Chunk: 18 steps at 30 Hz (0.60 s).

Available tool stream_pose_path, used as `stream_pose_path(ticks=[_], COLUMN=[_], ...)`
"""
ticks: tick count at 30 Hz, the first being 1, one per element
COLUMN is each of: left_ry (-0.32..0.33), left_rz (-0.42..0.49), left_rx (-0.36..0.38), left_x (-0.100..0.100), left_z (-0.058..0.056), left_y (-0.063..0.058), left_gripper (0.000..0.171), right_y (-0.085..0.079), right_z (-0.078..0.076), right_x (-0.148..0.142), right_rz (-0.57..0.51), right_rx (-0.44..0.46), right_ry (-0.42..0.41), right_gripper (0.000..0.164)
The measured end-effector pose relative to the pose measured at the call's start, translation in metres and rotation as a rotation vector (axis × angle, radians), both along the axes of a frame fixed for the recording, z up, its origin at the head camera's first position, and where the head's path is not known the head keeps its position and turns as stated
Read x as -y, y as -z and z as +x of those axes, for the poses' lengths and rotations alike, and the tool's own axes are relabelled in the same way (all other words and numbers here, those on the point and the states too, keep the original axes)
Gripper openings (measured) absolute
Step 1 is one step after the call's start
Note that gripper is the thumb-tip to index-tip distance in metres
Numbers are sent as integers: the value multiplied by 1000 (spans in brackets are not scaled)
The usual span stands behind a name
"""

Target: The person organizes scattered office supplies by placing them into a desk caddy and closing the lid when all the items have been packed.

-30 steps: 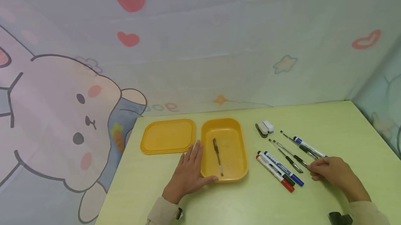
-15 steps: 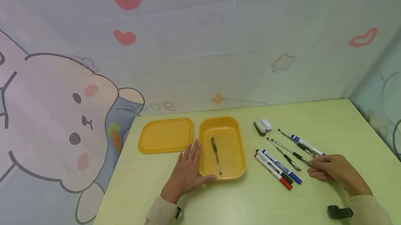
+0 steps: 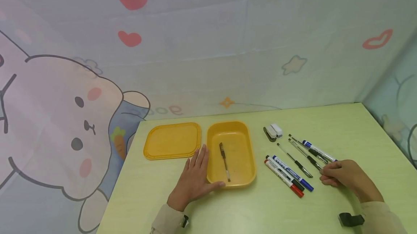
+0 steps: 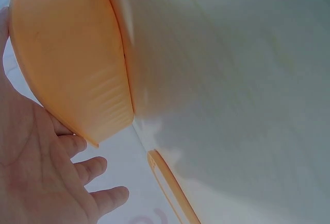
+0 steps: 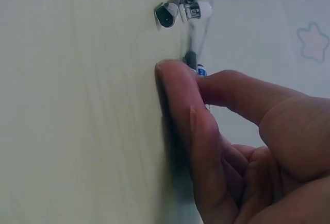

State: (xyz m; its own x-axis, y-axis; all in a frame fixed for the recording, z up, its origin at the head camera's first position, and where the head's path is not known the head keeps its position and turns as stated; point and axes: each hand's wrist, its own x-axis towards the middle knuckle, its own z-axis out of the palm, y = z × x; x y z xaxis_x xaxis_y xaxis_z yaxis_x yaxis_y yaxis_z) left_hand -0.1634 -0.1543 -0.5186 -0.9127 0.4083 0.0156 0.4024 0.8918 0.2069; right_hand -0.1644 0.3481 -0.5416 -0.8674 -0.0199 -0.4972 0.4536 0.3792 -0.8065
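Note:
My left hand (image 3: 192, 181) lies with straight fingers along the near left side of a yellow plastic box (image 3: 252, 161), thumb at its front rim. In the left wrist view the fingers (image 4: 92, 170) are spread beside the box wall (image 4: 72, 54). One gel pen (image 3: 224, 161) is inside the box. My right hand (image 3: 342, 176) pinches the near end of a clear gel pen with a black grip (image 3: 311, 161) between thumb and fingers. A second gel pen (image 3: 294, 159) lies to its left. Another gel pen (image 3: 314, 152) and a blue-capped marker (image 3: 320, 151) lie just beyond it.
Left of the box lies a flat yellow lid (image 3: 172, 140). A stapler (image 3: 273, 132) stands right of the box. Red, black and blue markers (image 3: 288, 176) lie side by side nearer the front. A patterned cloth (image 3: 208, 63) hangs behind the table.
The far tip of the pinched pen has swung right, away from the pen on its left and towards the blue-capped marker. My left hand has stayed at the box.

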Motion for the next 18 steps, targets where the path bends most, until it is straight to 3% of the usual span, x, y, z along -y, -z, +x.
stream_pose_path(ticks=[6, 12, 15, 18], left_ry=[3, 5, 6, 12], left_rz=[4, 1, -6, -2], left_rx=[1, -4, -9, -14], left_x=[-1, -1, -1, -1], left_z=[0, 0, 1, 1], left_y=[-1, -2, -3, -3], left_gripper=[119, 119, 119, 119], right_y=[1, -4, -8, -13], right_z=[1, 6, 7, 7], right_x=[-2, -9, -13, -16], right_rz=[-14, -56, -64, -130], right_rx=[-38, -36, -41, -49], right_ry=[-53, -48, -2, 80], right_gripper=[32, 48, 53, 46])
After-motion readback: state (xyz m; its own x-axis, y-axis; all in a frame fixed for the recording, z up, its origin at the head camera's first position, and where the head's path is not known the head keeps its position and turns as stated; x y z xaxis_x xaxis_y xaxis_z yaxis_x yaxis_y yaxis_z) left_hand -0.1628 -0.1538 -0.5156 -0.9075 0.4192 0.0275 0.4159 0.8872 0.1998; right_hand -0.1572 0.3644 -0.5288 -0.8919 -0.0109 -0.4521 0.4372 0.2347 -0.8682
